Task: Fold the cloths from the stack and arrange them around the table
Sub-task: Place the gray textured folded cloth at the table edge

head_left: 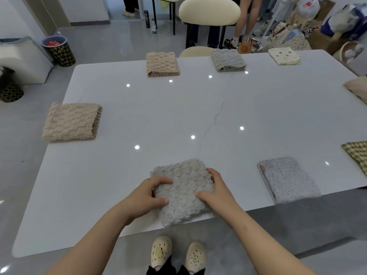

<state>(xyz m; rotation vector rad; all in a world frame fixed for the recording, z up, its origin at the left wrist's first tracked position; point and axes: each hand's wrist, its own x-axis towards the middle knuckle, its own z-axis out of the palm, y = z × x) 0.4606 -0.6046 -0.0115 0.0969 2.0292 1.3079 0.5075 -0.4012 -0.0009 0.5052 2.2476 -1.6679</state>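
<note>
**Squaring the grey cloth at my place**

The white table fills the view, and folded cloths already ring it. A beige one lies on the left side. Across the far side lie another beige, a grey and a cream dotted one. A pale cloth and a checked cloth lie on the right side, and a blue-grey dotted cloth is near me to the right. I see no stack from here, so I judge this is close to the last one.

The fluffy grey cloth lies folded right in front of me, its near side at the table's near edge and slightly askew. My left hand grips its left side, with curled fingers and thumb on the pile. My right hand holds the right side, with the thumb on top and the fingers wrapped round the edge.

To finish well, I should turn the cloth until its sides run parallel to the table edge. Then I should slide it slightly inward, press it flat so the thick layers don't spring open, and release both sides together. One risk is that a corner could droop over the edge.
</note>
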